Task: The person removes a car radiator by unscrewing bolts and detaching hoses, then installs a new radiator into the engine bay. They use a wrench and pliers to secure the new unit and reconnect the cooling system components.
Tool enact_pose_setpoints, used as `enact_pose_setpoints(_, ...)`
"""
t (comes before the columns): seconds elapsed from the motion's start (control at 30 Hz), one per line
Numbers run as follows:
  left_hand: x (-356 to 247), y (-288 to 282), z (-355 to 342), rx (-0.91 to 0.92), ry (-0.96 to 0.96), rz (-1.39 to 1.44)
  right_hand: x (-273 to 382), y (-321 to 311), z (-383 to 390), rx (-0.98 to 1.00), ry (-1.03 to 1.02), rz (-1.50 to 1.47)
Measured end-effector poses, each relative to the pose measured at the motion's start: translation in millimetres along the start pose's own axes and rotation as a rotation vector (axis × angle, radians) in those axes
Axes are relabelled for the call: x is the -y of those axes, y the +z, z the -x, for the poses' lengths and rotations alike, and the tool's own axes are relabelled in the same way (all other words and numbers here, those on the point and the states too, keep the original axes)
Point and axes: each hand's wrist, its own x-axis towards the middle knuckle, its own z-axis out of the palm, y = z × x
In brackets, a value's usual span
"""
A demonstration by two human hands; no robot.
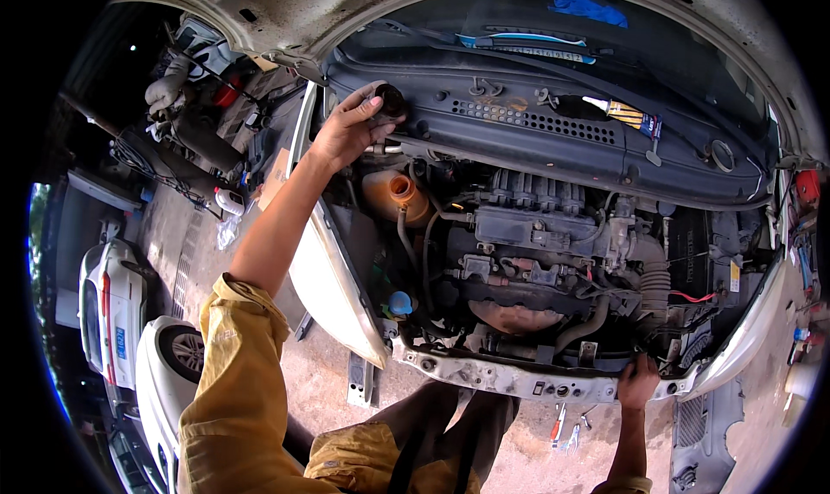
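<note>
My left hand (pixel 350 129) is raised over the left end of the black plastic cowl (pixel 536 148). Between its thumb and fingers is a round black cap (pixel 392 101). Just below and to the right sits an orange-brown coolant reservoir (pixel 376 191), its neck open at the top, with a hose running down its front. My right hand (pixel 638 382) is at the right part of the pale front crossmember (pixel 484 375), fingers curled over its upper edge. The fingertips are partly hidden there. Between my hands lies the dusty engine (pixel 527 230).
A tube (pixel 635 116) with a white nozzle lies on the cowl. A blue filler cap (pixel 400 303) stands at the bay's front left. The raised hood (pixel 285 10) arches overhead. Pliers (pixel 572 439) and a dark plastic panel (pixel 709 433) lie on the floor; a white car (pixel 112 312) stands left.
</note>
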Motion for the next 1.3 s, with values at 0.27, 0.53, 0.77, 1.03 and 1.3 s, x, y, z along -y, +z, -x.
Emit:
enact_pose_setpoints(0.27,-7.4,4.3,-29.7,0.09,0.084,0.012,-2.8,-0.1,-2.6,0.011,0.007,-0.004)
enact_pose_setpoints(0.53,-18.9,18.9,-62.8,-0.028,0.109,-0.351,0.1,-1.6,-3.4,0.004,0.018,-0.014)
enact_pose_setpoints(0.77,-11.6,32.5,-81.8,-0.164,0.116,-0.543,-0.8,-0.6,-3.1,0.006,0.02,-0.016)
enact_pose_setpoints(1.03,-11.5,26.9,-88.6,-0.219,0.11,-0.617,-2.1,-0.6,-3.6,0.003,0.005,-0.028)
enact_pose_setpoints(1.3,-8.8,15.1,-85.1,-0.343,0.162,-0.882,8.7,-6.4,-8.7,-0.035,-0.007,-0.027)
